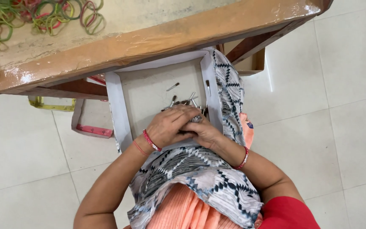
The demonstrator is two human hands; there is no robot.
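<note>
A shallow white cardboard tray rests on my lap under the table edge. Several small metal-tipped sticks lie loose in it. My left hand and my right hand meet over the tray's near side, fingers closed together around a bundle of these sticks, of which only the ends show. One stick lies apart, farther up the tray. Both wrists wear red bangles.
A brown table wrapped in shiny film spans the top, with a heap of green and red rubber bands at its left. A patterned scarf drapes along the tray's right side. Cardboard boxes sit on the white tiled floor.
</note>
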